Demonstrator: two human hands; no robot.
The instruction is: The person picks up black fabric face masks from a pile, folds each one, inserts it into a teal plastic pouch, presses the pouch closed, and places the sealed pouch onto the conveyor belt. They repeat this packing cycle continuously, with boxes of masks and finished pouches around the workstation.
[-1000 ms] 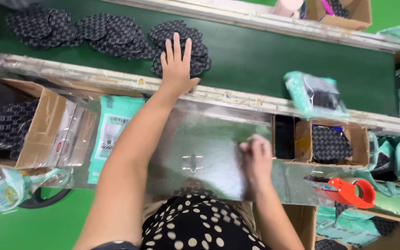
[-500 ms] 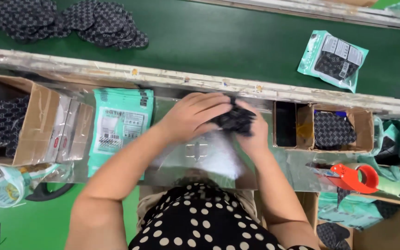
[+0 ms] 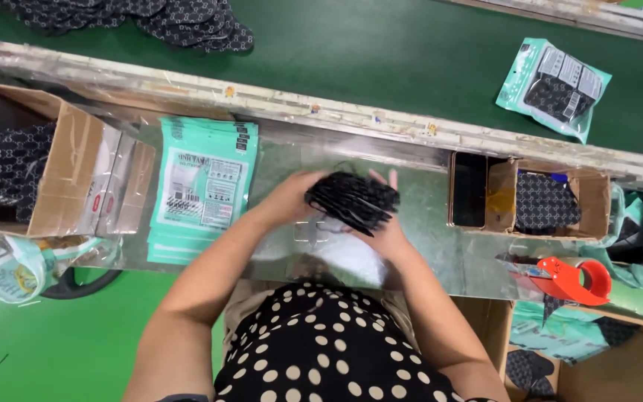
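Observation:
Both my hands hold one stack of black patterned masks (image 3: 353,199) edge-up over the shiny metal worktop (image 3: 426,246). My left hand (image 3: 292,197) grips the stack's left side. My right hand (image 3: 385,232) cups it from the right and below. A pile of teal printed pouches (image 3: 204,182) lies flat just left of my left hand. More black patterned masks (image 3: 150,16) lie loose on the green conveyor belt (image 3: 381,67) at the far left.
A filled teal pouch (image 3: 554,87) rides the belt at the right. A small cardboard box of masks (image 3: 537,201) stands right of my hands, a larger cardboard box (image 3: 61,175) at the left. A red tape dispenser (image 3: 568,279) lies near the right front.
My left hand reached to the belt, took masks and pulled back to the worktop. Both hands now hold the stack together. A filled pouch has come along the belt at the right.

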